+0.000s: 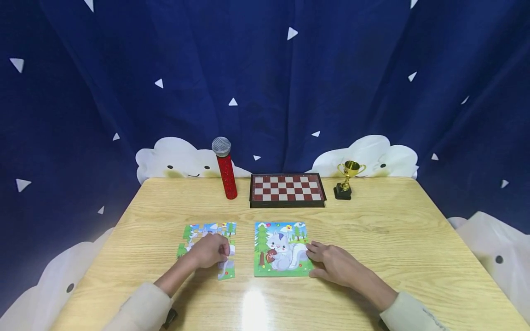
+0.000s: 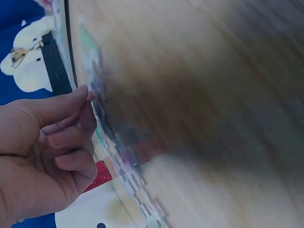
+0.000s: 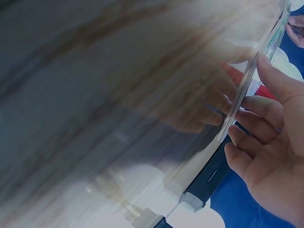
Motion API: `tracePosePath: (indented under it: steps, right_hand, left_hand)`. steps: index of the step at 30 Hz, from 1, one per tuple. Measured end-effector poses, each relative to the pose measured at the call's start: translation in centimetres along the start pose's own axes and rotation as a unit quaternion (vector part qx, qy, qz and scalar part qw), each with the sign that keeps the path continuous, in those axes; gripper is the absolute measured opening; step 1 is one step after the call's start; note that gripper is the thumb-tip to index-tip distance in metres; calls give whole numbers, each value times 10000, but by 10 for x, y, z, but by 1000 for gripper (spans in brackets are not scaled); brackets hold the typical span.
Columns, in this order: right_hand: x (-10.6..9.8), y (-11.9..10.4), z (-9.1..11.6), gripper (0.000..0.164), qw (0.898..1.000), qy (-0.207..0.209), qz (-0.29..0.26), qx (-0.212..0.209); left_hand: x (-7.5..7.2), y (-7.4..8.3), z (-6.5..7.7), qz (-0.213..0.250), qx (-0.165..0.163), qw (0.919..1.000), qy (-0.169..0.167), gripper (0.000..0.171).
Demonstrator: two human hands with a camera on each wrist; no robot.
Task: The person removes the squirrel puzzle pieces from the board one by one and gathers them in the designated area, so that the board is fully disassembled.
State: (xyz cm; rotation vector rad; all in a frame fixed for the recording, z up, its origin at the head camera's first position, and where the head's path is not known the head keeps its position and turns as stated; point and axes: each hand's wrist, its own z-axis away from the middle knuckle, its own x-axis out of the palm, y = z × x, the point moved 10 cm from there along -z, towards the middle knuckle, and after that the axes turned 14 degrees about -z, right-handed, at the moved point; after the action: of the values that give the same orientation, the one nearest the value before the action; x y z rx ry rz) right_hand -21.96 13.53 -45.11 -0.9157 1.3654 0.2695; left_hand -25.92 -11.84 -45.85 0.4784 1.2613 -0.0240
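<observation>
Loose jigsaw pieces (image 1: 226,271) lie in a partly joined patch on the left of the table. My left hand (image 1: 209,250) is over them, its thumb and index finger pinching at a puzzle piece (image 2: 98,88); the hand hides much of it and its neighbours. To the right lies a flat, square squirrel picture (image 1: 281,253), with a white squirrel holding an acorn among green trees. My right hand (image 1: 335,264) rests at its right edge, fingers spread loosely and fingertips touching the border. In the right wrist view the thumb and fingers (image 3: 270,78) are beside the picture's thin edge.
Behind the pieces stands a red microphone (image 1: 227,172) with a silver head. A red-and-white chessboard (image 1: 287,188) in a dark frame lies at the back middle. Right of it is a small gold trophy (image 1: 347,179) on a black base. A dark blue curtain (image 1: 265,69) hangs behind the wooden table (image 1: 381,225).
</observation>
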Motion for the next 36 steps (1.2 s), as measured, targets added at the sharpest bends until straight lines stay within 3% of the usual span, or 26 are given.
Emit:
tracePosePath:
  steps: [5, 10, 16, 22, 29, 32, 36]
  right_hand:
    - [0, 1, 0, 55, 10000, -9, 21, 30]
    - [1, 3, 0, 55, 9999, -44, -40, 86]
    - [-1, 3, 0, 54, 9999, -20, -76, 77]
    - [-1, 1, 0, 54, 9999, 18, -99, 54]
    - [-1, 0, 0, 54, 9999, 38, -132, 47]
    - [0, 0, 0, 54, 9999, 16, -96, 37]
    - [0, 1, -1, 54, 10000, -22, -56, 76]
  left_hand:
    - [-9, 2, -5, 128, 80, 9999, 56, 9]
    - [-19, 9, -13, 339, 381, 9986, 152, 3]
    - [-19, 30, -28, 401, 513, 9977, 187, 4]
    - [-10, 61, -42, 419, 657, 9970, -6, 5]
    - [5, 97, -48, 432, 1222, 9914, -188, 7]
    - [12, 106, -50, 556, 1351, 9889, -286, 9]
    - [27, 108, -52, 1070, 1215, 9848, -633, 12]
